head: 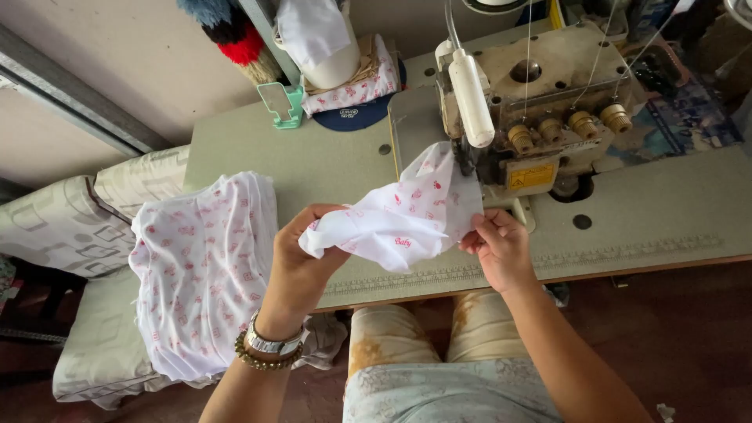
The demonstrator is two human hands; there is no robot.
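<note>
A small piece of white cloth with a pink print (407,211) is held up over the front edge of the sewing table (329,157). My left hand (301,251) grips its left end, with a watch and a bead bracelet on the wrist. My right hand (497,247) pinches its right edge, just in front of the overlock sewing machine (540,117). The cloth's far corner reaches the machine's needle area, which it hides.
A stack of the same printed white cloth (204,266) lies at the table's left end, over a cushioned seat (63,223). At the back stand a white container (321,39), a green holder (283,102) and folded printed cloth (352,90). My knees sit under the table.
</note>
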